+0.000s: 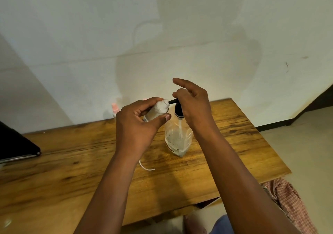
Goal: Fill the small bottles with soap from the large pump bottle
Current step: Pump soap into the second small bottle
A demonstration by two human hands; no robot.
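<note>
Pale wall (162, 26) behind a wooden counter (63, 170), seen from the head camera. The left hand (137, 125) grips a small bottle (157, 110), thumb and fingers curled around its body; the bottle is tilted, its open neck raised to the tip of the black spout. The large pump bottle (178, 138), clear and nearly empty, stands upright on the counter, just right of the left hand. Its black pump head (177, 108) is covered by the right hand (194, 105), which rests on the top of the pump with its fingers loosely bent and the index finger lifted; whether they close around the pump cannot be told. A second small bottle with a pink cap (114, 109) stands at the counter's far edge, by the wall. A thin white curved tube (146, 167) lies on the counter beside the left forearm. A dark flat object (16, 147) rests at the counter's left edge. A checked cloth (290, 205) lies below the counter's right corner.
</note>
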